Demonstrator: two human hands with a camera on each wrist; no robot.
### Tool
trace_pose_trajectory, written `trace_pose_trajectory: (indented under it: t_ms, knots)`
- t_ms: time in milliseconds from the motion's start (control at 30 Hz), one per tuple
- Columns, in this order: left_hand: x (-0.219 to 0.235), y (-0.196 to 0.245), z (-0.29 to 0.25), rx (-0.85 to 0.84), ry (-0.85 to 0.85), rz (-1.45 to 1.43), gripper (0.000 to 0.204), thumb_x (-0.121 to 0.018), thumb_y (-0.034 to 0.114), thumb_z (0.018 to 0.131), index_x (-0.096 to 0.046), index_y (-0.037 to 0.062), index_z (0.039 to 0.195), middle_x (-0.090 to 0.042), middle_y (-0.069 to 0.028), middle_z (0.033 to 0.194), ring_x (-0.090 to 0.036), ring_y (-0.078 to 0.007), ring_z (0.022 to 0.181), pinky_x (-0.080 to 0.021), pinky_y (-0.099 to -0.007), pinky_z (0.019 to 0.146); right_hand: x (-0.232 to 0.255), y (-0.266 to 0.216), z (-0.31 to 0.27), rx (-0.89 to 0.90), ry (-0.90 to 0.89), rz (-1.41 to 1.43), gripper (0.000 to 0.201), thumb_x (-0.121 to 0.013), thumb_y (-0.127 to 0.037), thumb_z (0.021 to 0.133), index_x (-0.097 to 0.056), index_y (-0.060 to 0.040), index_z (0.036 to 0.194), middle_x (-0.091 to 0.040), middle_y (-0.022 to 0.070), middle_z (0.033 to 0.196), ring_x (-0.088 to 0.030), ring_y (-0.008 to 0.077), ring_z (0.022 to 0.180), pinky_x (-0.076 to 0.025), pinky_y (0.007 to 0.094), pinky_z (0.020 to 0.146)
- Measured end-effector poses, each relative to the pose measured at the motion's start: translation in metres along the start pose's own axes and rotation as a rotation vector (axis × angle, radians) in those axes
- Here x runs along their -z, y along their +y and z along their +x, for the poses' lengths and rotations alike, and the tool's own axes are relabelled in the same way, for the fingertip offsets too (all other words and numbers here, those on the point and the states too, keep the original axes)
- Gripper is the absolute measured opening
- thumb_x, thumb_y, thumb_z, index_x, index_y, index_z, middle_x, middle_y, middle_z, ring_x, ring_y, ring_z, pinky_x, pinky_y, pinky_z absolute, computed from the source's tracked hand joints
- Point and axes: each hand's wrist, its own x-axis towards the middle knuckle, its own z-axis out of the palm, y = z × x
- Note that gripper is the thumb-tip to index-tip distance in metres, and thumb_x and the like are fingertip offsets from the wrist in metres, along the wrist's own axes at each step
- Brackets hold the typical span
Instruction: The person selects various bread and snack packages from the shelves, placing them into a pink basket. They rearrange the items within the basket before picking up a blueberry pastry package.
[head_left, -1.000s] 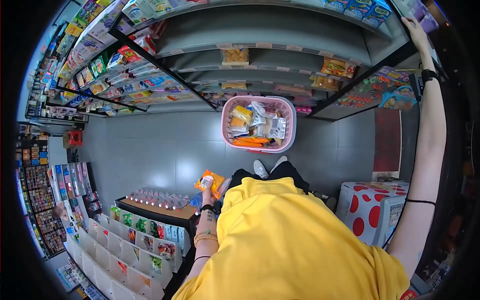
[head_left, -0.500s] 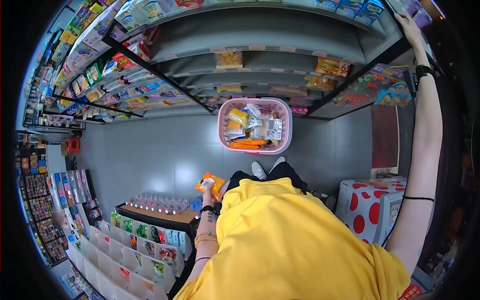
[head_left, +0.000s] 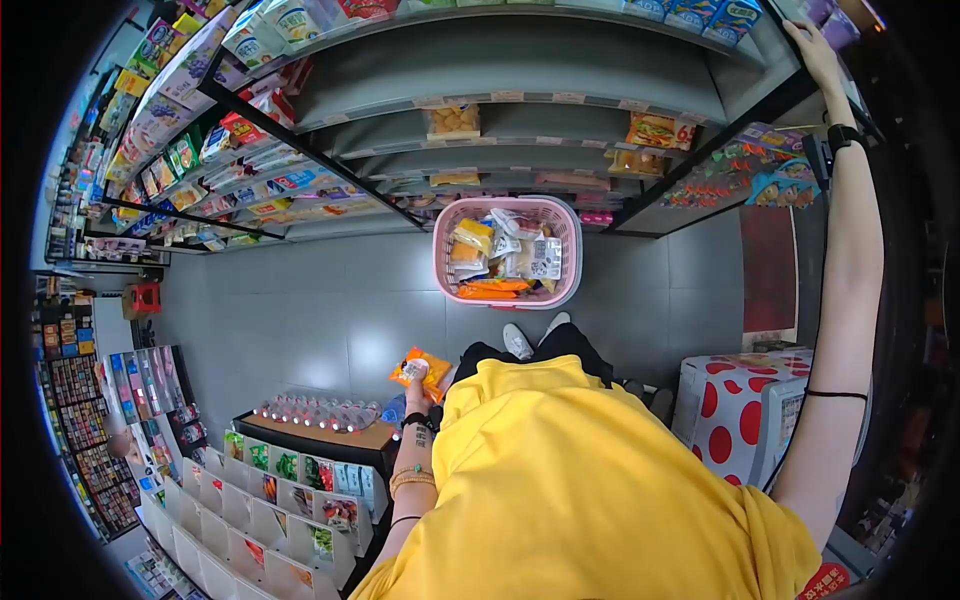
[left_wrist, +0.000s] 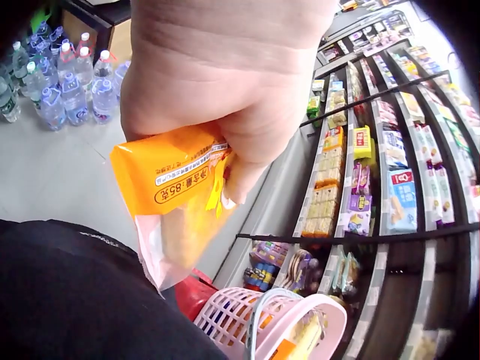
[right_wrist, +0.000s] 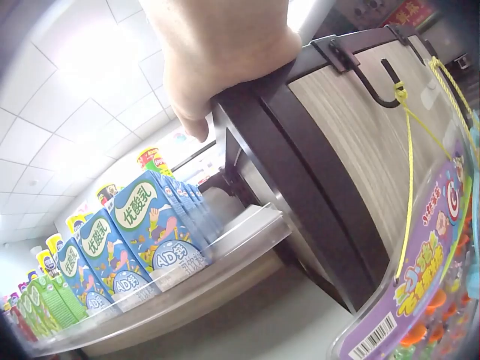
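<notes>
An orange packet [head_left: 425, 371] is in the left hand [head_left: 416, 395], low beside the body. In the left wrist view the left hand [left_wrist: 217, 82] pinches the packet [left_wrist: 180, 184] by its upper edge; some fingers are hidden. The right hand [head_left: 815, 55] is raised at the end of the shelf unit. The right wrist view shows the right hand [right_wrist: 225, 52] over the top corner of the dark shelf frame [right_wrist: 322, 172], its fingers bent over the edge. A pink basket [head_left: 574, 250] of packets stands on the floor before the feet.
Shelves [head_left: 600, 75] with a few packets rise ahead. Bottles [head_left: 318, 410] and a white divided rack [head_left: 235, 505] are at the lower left. A red-dotted box [head_left: 725, 410] stands at the right. Blue cartons [right_wrist: 154, 217] line the top shelf; toy packs [right_wrist: 420, 285] hang from its end.
The shelves and basket have shifted slightly left in the head view. The left hand still holds the packet, and the right hand stays on the shelf frame.
</notes>
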Motion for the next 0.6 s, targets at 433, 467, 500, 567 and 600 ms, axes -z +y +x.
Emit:
trace_pose_trajectory:
  t_ms: [433, 467, 500, 567, 600]
  knots:
    - [-0.060, 0.066, -0.018, -0.248, -0.241, -0.112, 0.066, -0.060, 0.049, 0.100, -0.040, 0.0096, 0.149, -0.055, -0.0119, 0.144, -0.058, -0.0341, 0.128, -0.049, -0.0550, 0.107, 0.009, -0.004, -0.002, -0.038, -0.149, -0.057, 0.045, -0.052, -0.046, 0.100, -0.062, -0.0203, 0.135, -0.062, 0.0131, 0.135, -0.057, 0.0322, 0.127, -0.043, 0.0367, 0.106]
    - [-0.087, 0.086, -0.039, -0.216, -0.297, -0.185, 0.064, -0.060, 0.048, 0.100, -0.041, 0.0094, 0.147, -0.055, -0.0115, 0.144, -0.058, -0.0326, 0.127, -0.049, -0.0521, 0.108, 0.010, -0.007, -0.001, -0.017, -0.210, -0.084, 0.040, -0.050, -0.037, 0.103, -0.060, -0.0226, 0.139, -0.059, 0.0123, 0.137, -0.056, 0.0321, 0.127, -0.042, 0.0359, 0.107]
    - [-0.107, 0.102, -0.053, -0.198, -0.345, -0.261, 0.061, -0.060, 0.047, 0.101, -0.043, 0.0091, 0.146, -0.055, -0.0110, 0.143, -0.059, -0.0311, 0.126, -0.048, -0.0492, 0.109, -0.003, 0.033, 0.013, 0.166, -0.229, -0.216, 0.040, -0.045, -0.022, 0.105, -0.056, -0.0269, 0.143, -0.055, 0.0116, 0.143, -0.055, 0.0321, 0.128, -0.041, 0.0352, 0.110]
    - [-0.144, 0.127, -0.078, -0.269, -0.373, -0.410, 0.055, -0.063, 0.036, 0.101, -0.044, 0.0096, 0.145, -0.056, -0.0105, 0.144, -0.055, -0.0299, 0.131, -0.041, -0.0491, 0.115, -0.009, 0.068, 0.024, 0.415, -0.173, -0.476, 0.042, -0.042, -0.020, 0.106, -0.055, -0.0215, 0.145, -0.052, 0.0133, 0.146, -0.051, 0.0308, 0.132, -0.038, 0.0344, 0.113]
    - [-0.154, 0.140, -0.084, -0.283, -0.343, -0.438, 0.050, -0.064, 0.029, 0.099, -0.047, 0.0094, 0.142, -0.058, -0.0092, 0.141, -0.057, -0.0283, 0.129, -0.043, -0.0477, 0.114, -0.027, 0.101, 0.041, 0.351, -0.178, -0.299, 0.042, -0.041, -0.019, 0.106, -0.055, -0.0186, 0.146, -0.052, 0.0137, 0.146, -0.051, 0.0280, 0.133, -0.035, 0.0326, 0.115]
